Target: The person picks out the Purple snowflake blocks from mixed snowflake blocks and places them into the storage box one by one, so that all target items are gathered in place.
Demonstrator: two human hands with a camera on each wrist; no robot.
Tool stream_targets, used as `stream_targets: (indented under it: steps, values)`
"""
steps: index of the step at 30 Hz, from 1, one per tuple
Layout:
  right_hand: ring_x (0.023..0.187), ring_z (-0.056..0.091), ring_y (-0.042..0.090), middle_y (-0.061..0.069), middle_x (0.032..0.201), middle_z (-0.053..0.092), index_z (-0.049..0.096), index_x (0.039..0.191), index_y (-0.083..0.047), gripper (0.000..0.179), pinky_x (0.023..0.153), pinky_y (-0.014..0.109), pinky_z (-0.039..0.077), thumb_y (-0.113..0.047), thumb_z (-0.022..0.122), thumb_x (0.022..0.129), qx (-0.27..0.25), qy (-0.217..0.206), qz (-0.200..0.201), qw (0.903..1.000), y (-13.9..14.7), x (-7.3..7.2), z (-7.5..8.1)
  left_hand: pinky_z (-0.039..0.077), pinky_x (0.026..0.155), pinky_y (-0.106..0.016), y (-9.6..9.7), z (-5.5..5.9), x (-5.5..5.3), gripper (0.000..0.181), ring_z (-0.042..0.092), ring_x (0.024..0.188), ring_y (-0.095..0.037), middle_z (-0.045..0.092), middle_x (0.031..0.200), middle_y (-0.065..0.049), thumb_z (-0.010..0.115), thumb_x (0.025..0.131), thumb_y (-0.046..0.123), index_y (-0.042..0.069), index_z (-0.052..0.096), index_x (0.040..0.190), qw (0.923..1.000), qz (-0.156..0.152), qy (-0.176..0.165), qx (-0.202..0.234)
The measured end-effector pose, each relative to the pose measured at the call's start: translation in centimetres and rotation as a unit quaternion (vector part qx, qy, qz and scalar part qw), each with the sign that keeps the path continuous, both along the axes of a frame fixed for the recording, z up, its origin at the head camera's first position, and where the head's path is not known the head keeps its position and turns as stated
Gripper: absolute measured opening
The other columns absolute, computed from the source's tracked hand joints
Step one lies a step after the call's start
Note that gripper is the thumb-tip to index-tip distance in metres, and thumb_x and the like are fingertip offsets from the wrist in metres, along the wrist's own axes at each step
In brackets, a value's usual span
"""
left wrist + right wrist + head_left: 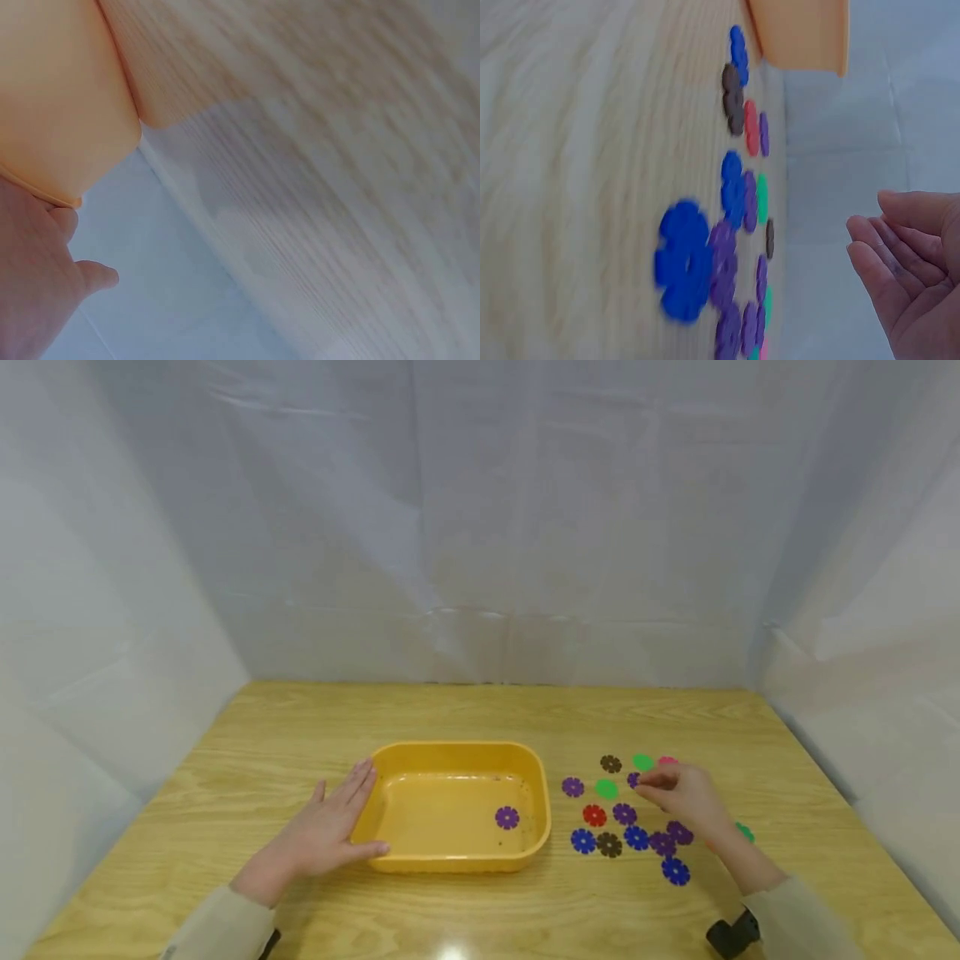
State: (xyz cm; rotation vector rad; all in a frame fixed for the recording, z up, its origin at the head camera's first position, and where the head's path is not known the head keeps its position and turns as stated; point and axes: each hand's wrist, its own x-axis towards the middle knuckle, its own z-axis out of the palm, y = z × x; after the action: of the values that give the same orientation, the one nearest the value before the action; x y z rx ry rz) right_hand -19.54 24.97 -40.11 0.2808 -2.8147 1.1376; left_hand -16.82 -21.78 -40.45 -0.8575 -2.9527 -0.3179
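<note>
A yellow plastic tray stands mid-table in the head view, with one purple flower-shaped disc inside it. My left hand rests on its left side, fingers stretched along the rim and thumb over the near corner. In the left wrist view the hand touches the tray's rim. To the right, my right hand hovers over scattered discs, its fingertips beside a small purple disc in the head view. The right wrist view shows that hand raised off the table, fingers loosely bent, with nothing visible between them.
Several discs lie right of the tray, among them a red one, a green one, a brown one and a blue one. White sheeting encloses the wooden table at the back and sides.
</note>
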Motion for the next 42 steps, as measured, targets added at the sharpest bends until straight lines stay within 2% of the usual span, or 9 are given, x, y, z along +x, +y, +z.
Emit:
stream_targets:
  steps: [4,9,15,24,28,33,42]
  values:
    - [0.071,0.060,0.017,0.007,0.081,0.065,0.066,0.093,0.002,0.020,0.057,0.023,0.049,-0.014,0.064,0.081,-0.001,-0.016,-0.008,0.9998,1.5,0.7,-0.1,0.012,0.093,-0.065,-0.1,0.1,-0.1,0.093,0.012,0.130,-0.033,0.008,0.144,-0.021,0.052,0.080,0.055,-0.009,0.017,0.137,1.0000,0.003,-0.008,-0.001]
    - [0.072,0.060,0.019,0.007,0.080,0.065,0.066,0.090,0.002,0.019,0.058,0.025,0.049,-0.013,0.065,0.079,0.039,-0.030,-0.017,0.9986,2.9,1.3,-0.1,0.012,0.093,-0.065,-0.2,0.1,-0.1,0.092,0.010,0.131,-0.032,0.006,0.144,-0.020,0.051,0.081,0.056,-0.008,0.016,0.137,0.9999,0.003,-0.014,-0.006]
    - [0.072,0.060,0.019,0.007,0.080,0.065,0.066,0.088,0.002,0.018,0.062,0.029,0.050,-0.012,0.068,0.076,0.077,-0.031,0.001,0.9965,4.2,1.6,-0.5,0.013,0.093,-0.065,-0.2,0.0,-0.1,0.092,0.011,0.130,-0.033,0.007,0.144,-0.021,0.051,0.080,0.056,-0.009,0.017,0.137,1.0000,0.003,-0.003,-0.002]
    - [0.071,0.059,0.019,0.009,0.079,0.064,0.065,0.090,0.006,0.026,0.059,0.026,0.049,-0.010,0.072,0.072,0.088,-0.084,0.026,0.9922,4.8,1.9,-0.7,0.011,0.094,-0.064,-0.4,-0.2,-0.3,0.092,0.010,0.131,-0.032,0.005,0.145,-0.020,0.051,0.081,0.055,-0.007,0.014,0.138,0.9999,0.003,-0.012,-0.006]
    - [0.069,0.056,0.016,0.005,0.077,0.062,0.065,0.089,0.006,0.028,0.058,0.025,0.047,-0.012,0.074,0.069,0.113,-0.083,0.045,0.9891,4.9,1.8,-1.0,0.012,0.094,-0.064,-0.3,-0.2,-0.3,0.091,0.011,0.131,-0.033,0.007,0.144,-0.021,0.051,0.081,0.055,-0.008,0.015,0.137,0.9999,0.004,-0.013,-0.008]
    - [0.066,0.050,0.013,-0.001,0.073,0.057,0.065,0.089,0.002,0.027,0.057,0.025,0.044,-0.013,0.075,0.068,0.142,-0.094,0.044,0.9844,5.1,1.7,-1.6,0.011,0.094,-0.064,-0.3,-0.1,-0.2,0.091,0.010,0.131,-0.033,0.008,0.144,-0.022,0.050,0.081,0.055,-0.009,0.016,0.137,0.9998,0.002,-0.016,-0.009]
    - [0.069,0.052,0.014,0.000,0.075,0.057,0.064,0.084,0.000,0.022,0.062,0.029,0.046,-0.006,0.074,0.066,0.147,-0.087,0.057,0.9836,5.0,1.5,-2.1,0.011,0.094,-0.064,-0.3,-0.1,-0.2,0.092,0.011,0.131,-0.032,0.008,0.144,-0.021,0.049,0.081,0.057,-0.008,0.016,0.137,0.9998,0.005,-0.015,-0.012]
